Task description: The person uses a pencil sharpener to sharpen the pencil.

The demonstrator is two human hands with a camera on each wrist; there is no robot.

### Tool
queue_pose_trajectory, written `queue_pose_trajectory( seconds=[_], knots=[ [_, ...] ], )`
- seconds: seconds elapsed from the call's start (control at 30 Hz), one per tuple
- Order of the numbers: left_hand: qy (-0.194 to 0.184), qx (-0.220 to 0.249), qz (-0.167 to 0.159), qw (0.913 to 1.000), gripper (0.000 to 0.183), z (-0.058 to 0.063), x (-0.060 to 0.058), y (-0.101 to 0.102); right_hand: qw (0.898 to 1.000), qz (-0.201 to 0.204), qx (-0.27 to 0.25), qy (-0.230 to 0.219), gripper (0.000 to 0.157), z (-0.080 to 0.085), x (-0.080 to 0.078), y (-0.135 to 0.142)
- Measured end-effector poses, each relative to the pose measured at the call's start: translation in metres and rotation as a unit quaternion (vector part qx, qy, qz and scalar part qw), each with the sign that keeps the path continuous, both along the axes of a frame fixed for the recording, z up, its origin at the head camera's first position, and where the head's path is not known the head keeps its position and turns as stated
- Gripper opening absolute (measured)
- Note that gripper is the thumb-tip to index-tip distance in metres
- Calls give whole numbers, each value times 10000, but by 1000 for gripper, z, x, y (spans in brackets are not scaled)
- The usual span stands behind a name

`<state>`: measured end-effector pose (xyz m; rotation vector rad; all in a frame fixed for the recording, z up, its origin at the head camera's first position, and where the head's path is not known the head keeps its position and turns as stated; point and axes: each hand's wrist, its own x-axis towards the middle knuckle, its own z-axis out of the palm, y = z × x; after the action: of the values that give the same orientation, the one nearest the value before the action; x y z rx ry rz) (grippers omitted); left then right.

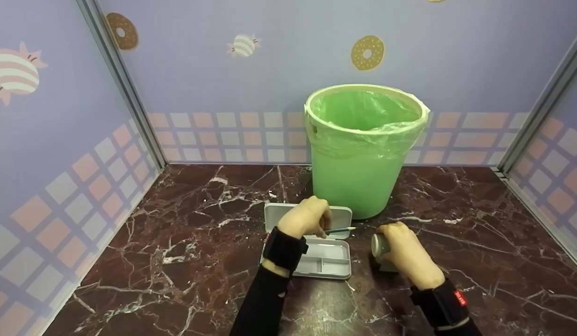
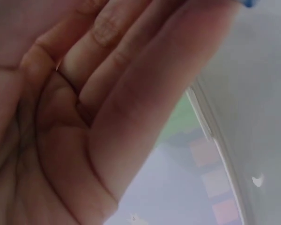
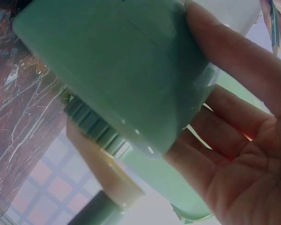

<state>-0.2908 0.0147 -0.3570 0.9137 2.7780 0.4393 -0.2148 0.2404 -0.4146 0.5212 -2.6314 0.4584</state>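
Over an open white pencil case [image 1: 337,274], my left hand [image 1: 306,217] pinches a dark green pencil [image 1: 338,230]. The pencil's pale sharpened point faces right, towards my other hand. The case's lid [image 1: 275,214] is tilted up at the back, and my left hand and forearm hide part of the divided tray. To the right of the case, my right hand [image 1: 412,256] grips a green crank pencil sharpener [image 3: 107,70] from above. Its beige crank arm [image 3: 105,171] shows in the right wrist view, and its round pale face [image 1: 376,245] points left in the head view.
A tall green bin [image 1: 356,172] with a clear plastic liner stands behind the case and sharpener. The dark red marbled tabletop [image 1: 199,289] is bounded by patterned panels [image 1: 213,84] at the back and both sides.
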Motion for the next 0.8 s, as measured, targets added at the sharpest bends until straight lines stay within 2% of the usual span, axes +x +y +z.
queue_pose_trajectory(
  seconds=[0.17,0.43,0.67,0.8],
  knots=[
    [2,-77,192,9998,16,-2,-1,-15,10000,-25,-10,-85,42,1,-1,0],
    [96,-124,322,9994,15,-6,-1,-38,9997,-27,80,-240,41,2,-1,0],
    [528,-212,284,9980,16,-14,-1,-48,9997,-59,57,-231,43,2,-1,0],
    [876,-475,212,9948,18,-23,-3,-50,9997,-87,35,-247,44,1,-1,-1]
  ],
)
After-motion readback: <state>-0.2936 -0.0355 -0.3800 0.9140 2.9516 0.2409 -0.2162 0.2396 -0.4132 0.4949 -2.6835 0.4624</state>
